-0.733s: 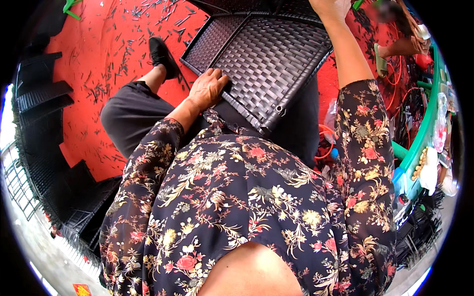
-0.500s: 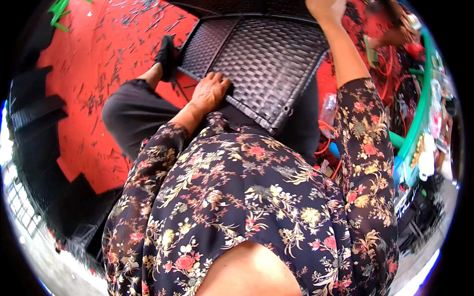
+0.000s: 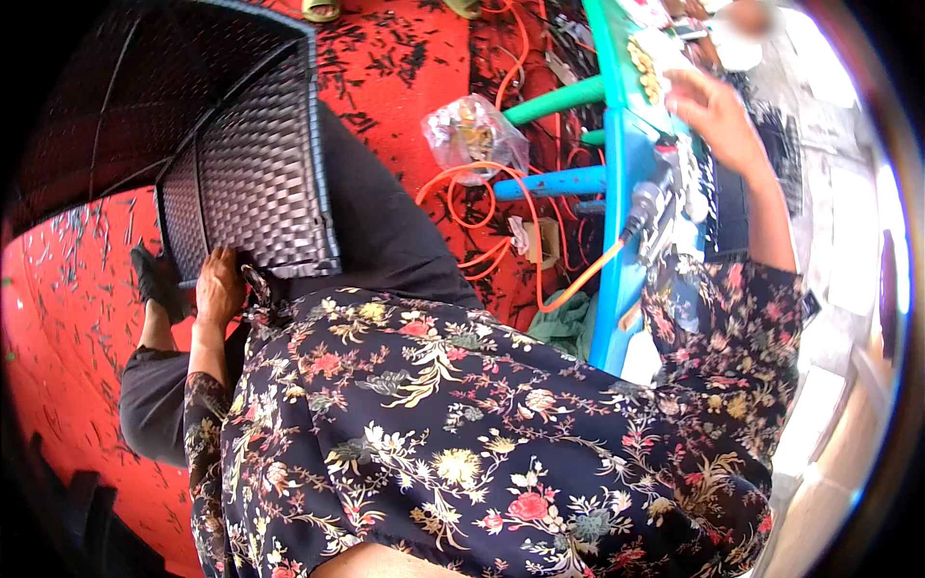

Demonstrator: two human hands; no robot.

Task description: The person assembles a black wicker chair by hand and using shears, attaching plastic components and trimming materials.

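A piece of black wicker furniture (image 3: 260, 154) leans across my lap at the left, its flat woven panels joined at an angle. My left hand (image 3: 222, 284) is closed over its near edge, by a corner. Far to the right, my right hand (image 3: 718, 120) hangs over a cluttered plastic surface, fingers apart and nothing seen in them. Nearest to it lies a pile of small yellowish pieces (image 3: 644, 69). Just below is a dark air tool (image 3: 647, 204) joined to an orange hose (image 3: 583, 281).
The green and blue plastic stools (image 3: 609, 318) stand at my right. A clear plastic bag (image 3: 474, 140) lies on the red floor covering (image 3: 395, 144) amid looping hose and black scraps. Green cloth (image 3: 568, 326) lies by the stools. A person's sandalled foot (image 3: 321, 9) shows at the top.
My view has turned right, so the wicker piece appears farther left. My right hand has left the wicker piece's far side and moved over the stools. My left hand stays at the near edge.
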